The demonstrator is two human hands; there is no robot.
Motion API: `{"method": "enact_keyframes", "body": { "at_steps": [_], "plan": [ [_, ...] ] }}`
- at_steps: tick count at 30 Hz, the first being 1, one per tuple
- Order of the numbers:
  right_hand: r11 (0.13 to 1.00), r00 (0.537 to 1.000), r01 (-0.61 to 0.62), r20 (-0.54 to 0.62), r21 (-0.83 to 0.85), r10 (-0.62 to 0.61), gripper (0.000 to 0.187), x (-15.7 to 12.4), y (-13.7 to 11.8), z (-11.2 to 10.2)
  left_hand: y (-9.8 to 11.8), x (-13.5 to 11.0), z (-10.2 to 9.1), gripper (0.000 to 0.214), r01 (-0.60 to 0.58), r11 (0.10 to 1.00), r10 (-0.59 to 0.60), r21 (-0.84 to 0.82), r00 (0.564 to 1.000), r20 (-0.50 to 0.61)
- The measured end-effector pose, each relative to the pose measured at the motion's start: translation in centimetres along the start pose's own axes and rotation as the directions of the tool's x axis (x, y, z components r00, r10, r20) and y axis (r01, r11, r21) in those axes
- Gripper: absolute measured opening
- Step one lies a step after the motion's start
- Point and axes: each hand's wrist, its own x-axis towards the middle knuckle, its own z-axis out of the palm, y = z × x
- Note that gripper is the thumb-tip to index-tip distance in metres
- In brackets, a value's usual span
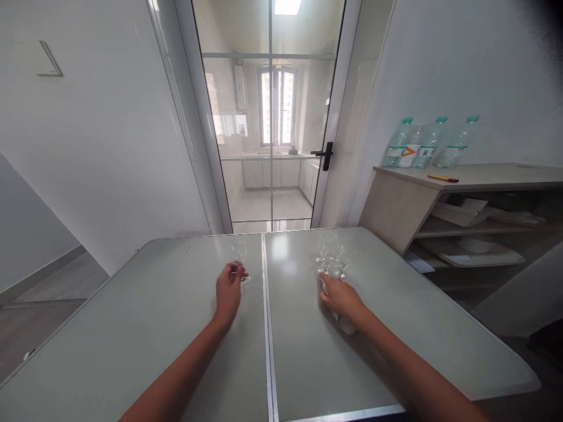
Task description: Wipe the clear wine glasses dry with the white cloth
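My left hand [229, 290] is pinched around the stem of a small clear stemmed glass [240, 258] that stands upright on the grey folding table [153, 328], just left of the centre seam. My right hand [341, 299] lies on the table's right half over a white object [347, 325], possibly a cloth, with its fingers closed round it. Directly beyond its fingertips stand two or three more clear stemmed glasses [333, 258] in a tight group, close to the fingers; whether they touch I cannot tell.
A metal seam [266, 328] splits the table down the middle. At the right stands a wooden shelf unit [440, 193] with three water bottles [428, 143] and a pen on top. A glass door [272, 135] to a kitchen lies straight ahead.
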Motion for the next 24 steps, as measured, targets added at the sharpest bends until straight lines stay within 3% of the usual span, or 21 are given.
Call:
{"method": "enact_keyframes", "body": {
  "at_steps": [3,6,9,10,13,15,18,22,24],
  "plan": [
    [0.966,0.997,0.074,-0.031,0.247,-0.068,0.050,-1.1,-1.4,-0.4,-0.2,-1.4,0.4,0.034,-0.027,0.998,0.022,0.049,0.996,0.089],
    [0.833,0.988,0.112,0.028,0.542,-0.151,0.050,-1.5,-3.3,-1.4,-0.9,-2.1,0.0,0.031,-0.131,0.977,0.097,0.169,0.976,0.197],
    [0.713,0.983,0.119,0.018,0.691,-0.182,0.025,-0.4,-5.2,-2.0,-1.4,-1.9,-0.7,0.029,-0.295,0.909,0.208,0.295,0.933,0.294],
    [0.696,0.989,0.131,-0.041,0.706,-0.144,0.017,0.3,-5.8,-2.0,-1.4,-1.8,-0.9,0.028,-0.344,0.882,0.240,0.323,0.916,0.322],
    [0.682,0.971,0.164,-0.239,0.713,0.016,0.032,2.1,-7.0,-1.3,-1.6,-1.6,-1.2,0.024,-0.435,0.827,0.291,0.355,0.873,0.392],
    [0.654,0.962,0.181,-0.270,0.735,0.037,0.035,2.8,-7.3,-0.5,-1.7,-1.6,-1.3,0.023,-0.453,0.818,0.302,0.356,0.863,0.405],
    [0.671,0.978,0.209,-0.149,0.712,-0.147,0.030,2.6,-6.7,0.2,-1.9,-1.6,-1.3,0.022,-0.446,0.813,0.306,0.375,0.874,0.376],
    [0.768,0.891,0.363,0.045,0.528,-0.451,0.054,1.5,-5.4,0.0,-2.2,-1.5,-1.3,0.024,-0.427,0.796,0.303,0.429,0.895,0.329],
    [0.781,0.866,0.422,0.050,0.460,-0.498,0.039,1.1,-5.3,-0.4,-2.3,-1.5,-1.2,0.024,-0.427,0.793,0.301,0.435,0.895,0.330]
  ]
}}
